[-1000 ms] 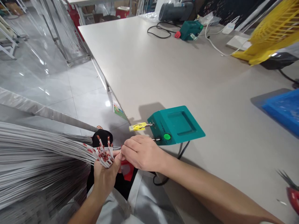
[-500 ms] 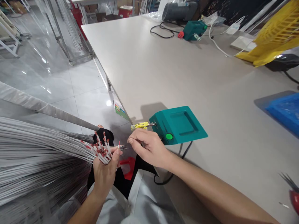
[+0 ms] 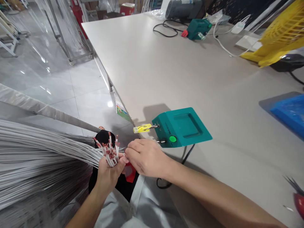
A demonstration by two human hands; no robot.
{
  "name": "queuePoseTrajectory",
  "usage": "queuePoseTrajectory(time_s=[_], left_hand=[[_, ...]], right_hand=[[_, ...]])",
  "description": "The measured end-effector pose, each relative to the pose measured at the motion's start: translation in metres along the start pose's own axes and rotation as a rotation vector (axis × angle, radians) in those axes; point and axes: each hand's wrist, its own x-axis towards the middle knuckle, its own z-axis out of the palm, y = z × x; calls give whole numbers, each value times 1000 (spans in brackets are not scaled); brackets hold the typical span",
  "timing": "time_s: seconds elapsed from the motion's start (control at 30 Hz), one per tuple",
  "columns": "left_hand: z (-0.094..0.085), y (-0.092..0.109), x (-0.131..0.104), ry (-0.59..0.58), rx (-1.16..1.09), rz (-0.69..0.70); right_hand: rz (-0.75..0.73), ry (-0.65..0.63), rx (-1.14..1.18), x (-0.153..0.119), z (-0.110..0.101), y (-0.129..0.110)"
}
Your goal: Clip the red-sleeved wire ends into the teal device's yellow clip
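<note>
My left hand [image 3: 109,172] is closed round a bundle of white wires [image 3: 113,155] with reddish-brown ends, which stick up above the thumb. The wires run off to the left. My right hand [image 3: 146,156] is pinched at the left thumb tip, on the end of a single wire that its fingers mostly hide. Just beyond the right hand, a green device [image 3: 181,127] with a bright green button lies at the table edge. A yellow clip [image 3: 142,128] is attached to its metal post and points left.
The pale table [image 3: 190,72] fills the right side. On it are a second green device [image 3: 199,29], a grey motor-like cylinder [image 3: 182,9], a yellow fan [image 3: 281,34] and a blue tray [image 3: 291,112]. A wrapped rail [image 3: 47,107] crosses at left above many hanging wires.
My right hand has moved left and slightly down, and its fingers now meet the left thumb at the wire end. The left hand has shifted a little to the right with the bundle.
</note>
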Motion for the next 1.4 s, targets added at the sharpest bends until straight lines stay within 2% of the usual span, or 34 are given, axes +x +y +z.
queuePoseTrajectory(time_s=[0.07,0.2,0.3,0.4,0.43,0.5,0.57,0.63,0.73,0.87,0.97,1.1,1.4], left_hand=[[-1,-5,1,69,-55,23],[-2,-5,2,149,-102,9],[-1,0,2,136,-159,3],[1,2,5,84,-168,23],[1,3,7,60,-160,19],[3,3,12,17,-160,1],[7,5,19,0,-186,-8],[13,8,25,2,-217,-2],[22,15,33,14,-242,3],[30,19,39,11,-250,16],[30,19,40,25,-233,30],[30,20,41,25,-193,30],[35,27,42,41,-97,-86]], right_hand=[[-6,-21,-49,0,0,-1],[203,-21,46,0,-7,-4],[253,116,47,1,-20,-2],[233,222,-186,1,-38,6],[228,187,-291,1,-44,10],[227,16,-465,-1,-54,18],[209,-174,-581,-2,-59,24],[180,-299,-655,-2,-60,28],[184,-390,-702,5,-59,30],[225,-504,-588,20,-63,37],[224,-565,-484,26,-68,45],[235,-565,-439,27,-68,50],[233,-590,-460,29,-67,46]])
